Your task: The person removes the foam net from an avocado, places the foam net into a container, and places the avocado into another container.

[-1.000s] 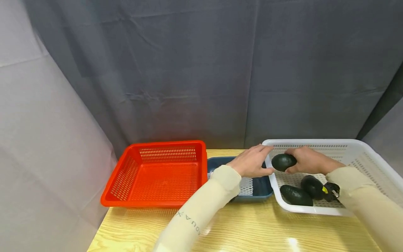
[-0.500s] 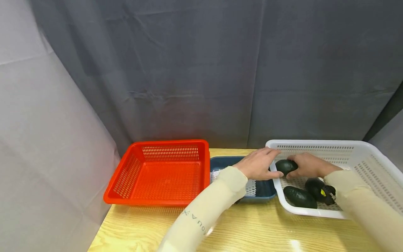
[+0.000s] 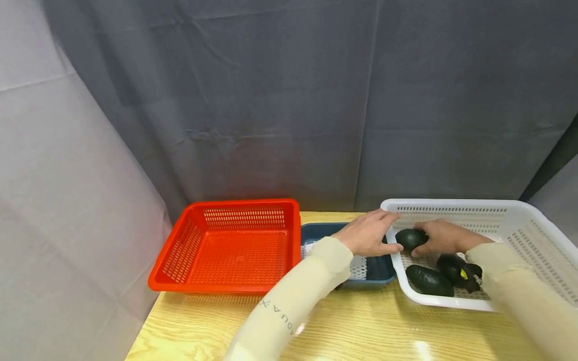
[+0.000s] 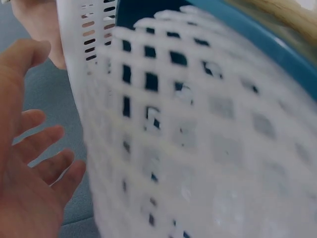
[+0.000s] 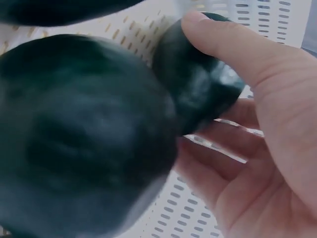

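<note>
Inside the left end of the white basket (image 3: pixel 456 203), my right hand (image 3: pixel 444 236) grips a dark green avocado (image 3: pixel 411 239). The right wrist view shows the thumb over one side of that avocado (image 5: pixel 198 74) and the fingers round the other. Two more avocados, a front one (image 3: pixel 429 281) and one by the wrist camera (image 3: pixel 450 266), lie nearer the basket's front edge. My left hand (image 3: pixel 368 234) reaches over the blue basket (image 3: pixel 381 268), fingertips at the white basket's left rim. Its fingers are spread and hold nothing.
Left of the blue basket stands a red basket (image 3: pixel 241 290). A white mesh with diamond-shaped holes (image 4: pixel 198 129) lies in the blue basket. All stand on a wooden table (image 3: pixel 356 326), with a grey curtain (image 3: pixel 253 100) behind.
My right hand has lowered the avocado into the left end of the white basket. My left hand stays beside the rim. The head view has shifted slightly.
</note>
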Motion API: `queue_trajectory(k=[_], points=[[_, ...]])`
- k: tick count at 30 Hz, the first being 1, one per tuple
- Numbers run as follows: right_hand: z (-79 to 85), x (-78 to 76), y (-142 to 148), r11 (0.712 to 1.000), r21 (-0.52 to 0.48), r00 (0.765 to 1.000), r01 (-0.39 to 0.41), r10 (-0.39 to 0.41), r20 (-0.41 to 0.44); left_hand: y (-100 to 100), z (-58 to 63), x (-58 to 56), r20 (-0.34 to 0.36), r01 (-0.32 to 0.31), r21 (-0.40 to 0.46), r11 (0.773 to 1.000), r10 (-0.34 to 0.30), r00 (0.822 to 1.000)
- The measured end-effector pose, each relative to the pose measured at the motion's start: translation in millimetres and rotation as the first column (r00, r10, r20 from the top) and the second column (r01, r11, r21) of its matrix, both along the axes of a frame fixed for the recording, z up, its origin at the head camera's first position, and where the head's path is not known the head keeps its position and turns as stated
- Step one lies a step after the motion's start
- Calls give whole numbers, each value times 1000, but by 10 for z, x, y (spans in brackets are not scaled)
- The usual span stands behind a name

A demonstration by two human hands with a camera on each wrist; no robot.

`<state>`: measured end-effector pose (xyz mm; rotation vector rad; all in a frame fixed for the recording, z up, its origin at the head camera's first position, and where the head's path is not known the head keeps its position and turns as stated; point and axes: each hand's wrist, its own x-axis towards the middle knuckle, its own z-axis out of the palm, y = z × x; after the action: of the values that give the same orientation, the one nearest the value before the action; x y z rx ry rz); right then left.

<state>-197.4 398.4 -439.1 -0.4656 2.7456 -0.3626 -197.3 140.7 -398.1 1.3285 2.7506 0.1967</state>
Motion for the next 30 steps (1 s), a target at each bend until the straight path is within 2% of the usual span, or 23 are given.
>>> queue_trajectory(k=[5, 15, 24, 30], points=[[88, 41, 54, 1000, 24, 1000, 10, -11, 17, -21, 44, -13, -15, 1, -8, 1000, -2, 1000], [240, 42, 150, 998, 58, 1000, 22, -21, -13, -182, 194, -99, 47, -54, 2, 999, 54, 997], [481, 137, 119, 1000, 23, 987, 11, -7, -162, -522, 402, -207, 53, -98, 20, 995, 97, 994], [636, 286, 136, 999, -22, 956, 47, -51, -287, -878, 509, -264, 33, -161, 55, 985, 159, 987]])
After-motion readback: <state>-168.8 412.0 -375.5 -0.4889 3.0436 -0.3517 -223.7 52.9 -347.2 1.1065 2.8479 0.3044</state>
